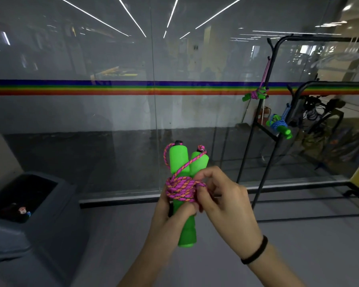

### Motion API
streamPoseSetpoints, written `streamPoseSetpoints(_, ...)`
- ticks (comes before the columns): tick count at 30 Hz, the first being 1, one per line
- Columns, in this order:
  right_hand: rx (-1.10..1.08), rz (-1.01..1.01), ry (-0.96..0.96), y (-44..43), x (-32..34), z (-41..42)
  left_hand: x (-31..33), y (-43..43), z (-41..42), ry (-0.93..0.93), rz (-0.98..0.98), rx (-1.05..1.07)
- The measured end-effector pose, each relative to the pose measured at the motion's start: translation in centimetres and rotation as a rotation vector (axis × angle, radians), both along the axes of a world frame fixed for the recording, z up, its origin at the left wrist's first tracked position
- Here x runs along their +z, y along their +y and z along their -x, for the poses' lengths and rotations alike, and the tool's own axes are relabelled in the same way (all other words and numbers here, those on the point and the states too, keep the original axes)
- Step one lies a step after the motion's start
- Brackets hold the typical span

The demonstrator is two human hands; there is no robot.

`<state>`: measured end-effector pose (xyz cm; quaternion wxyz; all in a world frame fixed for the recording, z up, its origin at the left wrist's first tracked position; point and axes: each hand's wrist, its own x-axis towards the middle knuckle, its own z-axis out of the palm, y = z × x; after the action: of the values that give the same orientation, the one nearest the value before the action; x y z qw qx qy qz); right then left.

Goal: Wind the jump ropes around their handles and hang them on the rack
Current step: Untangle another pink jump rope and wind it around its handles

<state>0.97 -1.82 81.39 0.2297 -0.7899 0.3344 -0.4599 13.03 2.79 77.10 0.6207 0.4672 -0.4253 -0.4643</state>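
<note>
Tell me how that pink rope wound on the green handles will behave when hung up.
The pink rope looks floppy; its coils sit loose, so they may unravel unless tucked. The green handles look like foam: probably light and grippy, though splayed, so they may shift.

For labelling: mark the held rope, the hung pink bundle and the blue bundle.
held rope (181,189): head view, on its wound coil.
hung pink bundle (255,94): head view, wound middle.
blue bundle (277,123): head view, its windings.
</note>
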Motion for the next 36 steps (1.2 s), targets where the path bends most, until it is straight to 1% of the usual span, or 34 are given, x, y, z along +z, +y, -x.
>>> streamPoseSetpoints(3,0.224,-0.241,-0.099,0.3,0.4,0.6,-0.1,-0.4,-1.0,0.112,-0.048,-0.016)
streamPoseSetpoints(5,0.313,-0.315,-0.151,0.4,0.7,0.8,0.1,-0.5,-1.3,0.183,-0.059,-0.048)
streamPoseSetpoints(7,0.346,-0.384,-0.219,0.3,1.2,1.0,0.8,-0.2,-1.2,0.22,-0.032,-0.089)
streamPoseSetpoints(9,0.36,-0.42,-0.214,0.0,1.6,1.2,1.6,0.1,-0.8,0.226,-0.035,-0.137)
streamPoseSetpoints(11,0.397,-0.447,-0.163,-0.2,2.0,1.4,2.0,0.3,-0.6,0.206,-0.048,-0.174)
streamPoseSetpoints(14,0.446,-0.509,-0.148,-0.3,2.3,1.8,2.0,0.6,-0.6,0.203,-0.087,-0.193)
streamPoseSetpoints(17,0.479,-0.571,-0.205,-0.2,2.3,2.0,2.1,0.7,-0.3,0.23,-0.109,-0.226)
streamPoseSetpoints(22,0.483,-0.603,-0.347,0.0,1.8,1.7,2.6,0.8,0.0,0.312,-0.11,-0.275)
streamPoseSetpoints(24,0.403,-0.528,-0.363,0.2,1.8,1.3,2.7,0.8,0.3,0.332,-0.115,-0.264)
streamPoseSetpoints(28,0.286,-0.268,-0.33,0.6,2.0,0.8,2.9,0.8,0.5,0.308,-0.124,-0.21)
streamPoseSetpoints(32,0.171,0.09,-0.131,0.5,1.7,0.7,2.7,0.7,0.3,0.255,-0.108,-0.115)
streamPoseSetpoints(34,0.132,0.153,-0.108,0.5,1.4,0.6,2.6,0.7,0.5,0.227,-0.103,-0.08)
streamPoseSetpoints(36,0.081,0.16,-0.083,0.5,1.3,0.5,2.6,0.6,0.7,0.219,-0.104,-0.046)
